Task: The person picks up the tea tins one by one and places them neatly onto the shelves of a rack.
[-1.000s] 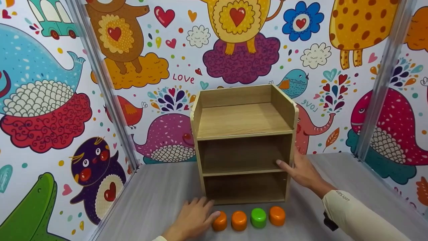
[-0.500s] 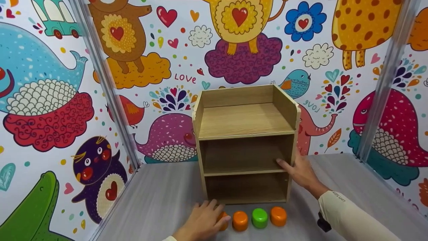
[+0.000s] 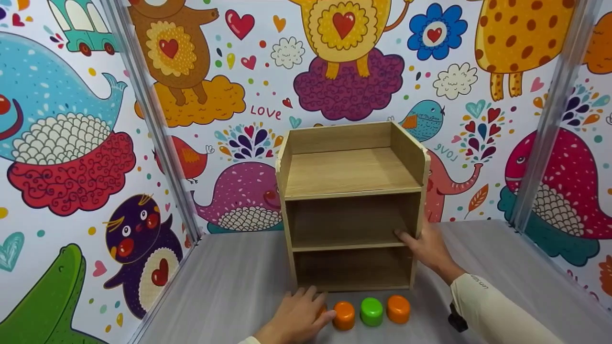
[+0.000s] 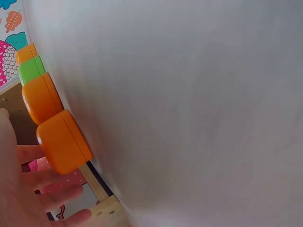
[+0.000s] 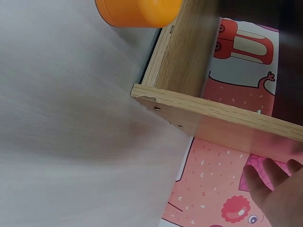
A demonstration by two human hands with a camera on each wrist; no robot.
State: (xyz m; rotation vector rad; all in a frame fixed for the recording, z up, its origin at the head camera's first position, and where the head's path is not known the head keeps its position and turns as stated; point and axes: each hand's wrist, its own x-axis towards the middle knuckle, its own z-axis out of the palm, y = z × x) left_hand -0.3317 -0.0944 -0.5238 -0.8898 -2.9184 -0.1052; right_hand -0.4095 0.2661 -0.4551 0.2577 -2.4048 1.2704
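Note:
A small wooden shelf unit (image 3: 354, 192) stands upright on the grey table. My right hand (image 3: 432, 248) grips its right side panel, thumb at the front edge by the middle shelf, fingers along the outer face. In front of the unit is a row of short plastic cylinders with rounded tops. My left hand (image 3: 299, 315) reaches over the leftmost orange cylinder (image 4: 64, 142), mostly covering it in the head view. In the left wrist view its fingers extend behind that cylinder. Rightward along the row stand another orange cylinder (image 3: 344, 315), a green cylinder (image 3: 371, 311) and a further orange cylinder (image 3: 398, 309).
Behind the unit rises a white wall panel (image 3: 267, 88) printed with cartoon animals. Metal posts, a left post (image 3: 153, 129) and a right post (image 3: 545, 114), mark the corners. The grey table (image 3: 234, 272) extends to both sides of the unit.
My left hand has slid right, from beside the leftmost orange cylinder to over it, its thumb now near the second one. My right hand keeps its place on the side panel.

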